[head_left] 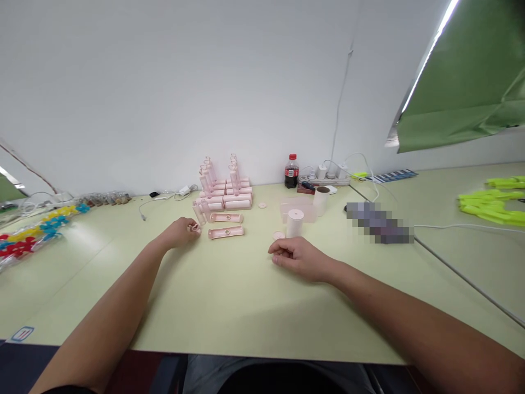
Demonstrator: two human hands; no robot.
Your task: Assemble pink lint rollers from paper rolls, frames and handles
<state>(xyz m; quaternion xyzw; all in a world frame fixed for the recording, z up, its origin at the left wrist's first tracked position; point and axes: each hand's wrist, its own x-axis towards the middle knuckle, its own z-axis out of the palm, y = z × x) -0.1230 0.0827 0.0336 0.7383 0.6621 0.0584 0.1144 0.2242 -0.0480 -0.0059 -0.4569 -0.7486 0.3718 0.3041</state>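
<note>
My left hand (180, 232) is closed with its fingertips on a small pale pink piece (197, 227), mostly covered by the fingers. Just beyond it stand clear pinkish tubes (202, 212). Two pink trough-shaped shells (226, 232), each with a small ring inside, lie to its right. Resting on the table, my right hand (299, 258) has loosely bent fingers, the thumb apart, and nothing visible in it. Right behind that hand stands a white roll (295, 223) with a hole in its top, beside a flat pink disc (279, 235).
Pink assembled pieces (238, 202) stand in rows near the wall. Farther right are a cola bottle (291, 172), a second roll (321, 201), a power strip (328, 180) and cables. Neon yellow parts (492, 205) lie far right, colourful wrapped pieces (45, 227) far left.
</note>
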